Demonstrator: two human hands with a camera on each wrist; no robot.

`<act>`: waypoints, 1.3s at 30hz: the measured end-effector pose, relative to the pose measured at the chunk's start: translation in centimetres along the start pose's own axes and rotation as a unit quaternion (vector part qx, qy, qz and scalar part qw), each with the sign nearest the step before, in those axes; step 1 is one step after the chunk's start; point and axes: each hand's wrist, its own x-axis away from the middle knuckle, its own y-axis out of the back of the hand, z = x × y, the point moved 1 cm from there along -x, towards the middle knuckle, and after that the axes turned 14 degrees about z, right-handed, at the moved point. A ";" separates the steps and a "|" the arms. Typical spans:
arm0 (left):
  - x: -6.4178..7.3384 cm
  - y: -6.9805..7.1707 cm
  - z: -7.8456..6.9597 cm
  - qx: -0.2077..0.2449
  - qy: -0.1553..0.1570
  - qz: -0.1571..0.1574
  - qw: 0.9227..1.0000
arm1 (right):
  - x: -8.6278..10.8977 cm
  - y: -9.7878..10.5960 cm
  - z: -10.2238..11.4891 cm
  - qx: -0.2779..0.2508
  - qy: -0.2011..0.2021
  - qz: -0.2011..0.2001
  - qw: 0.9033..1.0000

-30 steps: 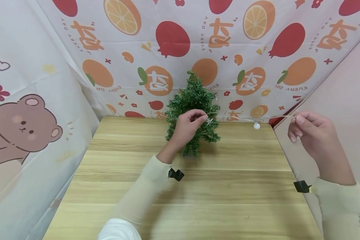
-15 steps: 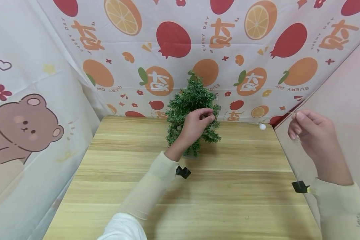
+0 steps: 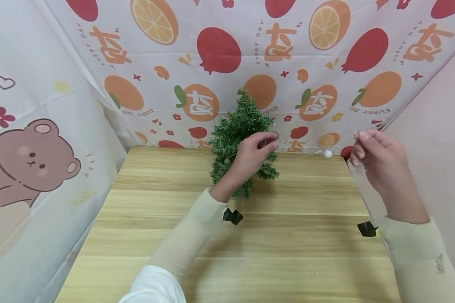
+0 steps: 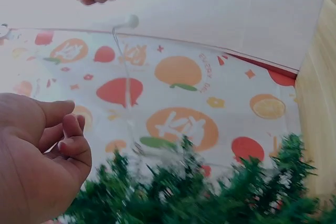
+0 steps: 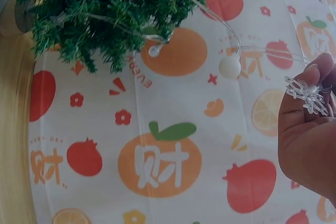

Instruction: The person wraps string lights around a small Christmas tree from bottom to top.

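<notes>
A small artificial Christmas tree (image 3: 236, 126) stands at the back of the table. My left hand (image 3: 252, 153) is in front of its right side, fingers loosely bent; in the left wrist view the left hand (image 4: 44, 156) shows nothing between its fingers. My right hand (image 3: 381, 158), off to the right, pinches the thin clear wire of a string of fairy lights. A clear snowflake-shaped piece (image 5: 307, 95) hangs against its fingers. The wire (image 5: 215, 17) runs from there to the tree, with a white ball bulb (image 3: 327, 153) hanging between. Another small bulb (image 5: 154, 51) lies at the branches.
The wooden table (image 3: 288, 235) reaches a fruit-printed cloth (image 3: 220, 50) at the back. A bear-printed cloth (image 3: 30, 160) hangs on the left, and a pale wall (image 3: 440, 109) stands on the right. A tiny dark scrap (image 3: 312, 274) lies near the front.
My left hand has moved right across the tree, away from a clear piece it was at. My right hand has come slightly left and up, and the wire has slackened.
</notes>
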 end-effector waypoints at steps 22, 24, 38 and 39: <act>-4.1 -1.3 -6.4 0.024 -0.064 0.087 0.994 | -4.7 -5.0 -1.6 0.099 -0.034 0.010 0.994; -4.1 -1.0 -6.3 0.026 -0.068 0.084 0.994 | -5.0 -5.4 -1.8 0.116 -0.040 0.003 0.992; -5.3 1.5 -6.8 0.033 -0.058 0.028 0.997 | -6.2 -6.5 -2.5 0.138 -0.084 0.021 0.987; -5.4 1.6 -6.9 0.033 -0.054 0.025 0.998 | -6.2 -6.6 -2.6 0.140 -0.089 0.025 0.986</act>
